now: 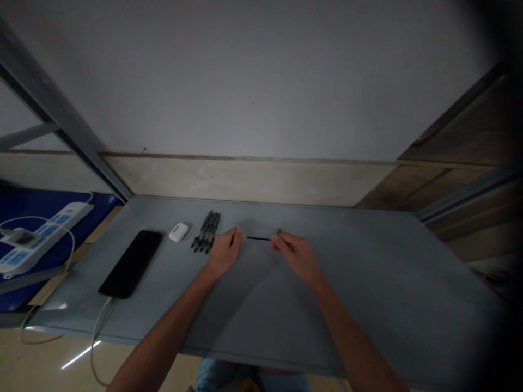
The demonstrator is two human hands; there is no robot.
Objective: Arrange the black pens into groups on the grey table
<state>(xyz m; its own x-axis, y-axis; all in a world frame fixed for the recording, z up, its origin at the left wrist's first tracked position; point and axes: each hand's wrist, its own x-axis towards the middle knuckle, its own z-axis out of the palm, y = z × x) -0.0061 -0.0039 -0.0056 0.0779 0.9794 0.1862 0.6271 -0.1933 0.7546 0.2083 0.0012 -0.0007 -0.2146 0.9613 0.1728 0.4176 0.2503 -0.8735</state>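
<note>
Between my two hands, low over the grey table, a thin black rod that looks like a pen refill lies level. Its right end goes into the pinched fingers of my right hand; a small dark bit shows above that thumb. My left hand is closed beside the rod's pale left tip. A dark sliver shows between its fingers, but I cannot tell what it is. Just left of this hand, several black pens lie side by side in a row.
Left of the pens are a white earbud case and a black phone with a white cable running off the front edge. A power strip sits on a blue surface at far left. A wall rises behind the table.
</note>
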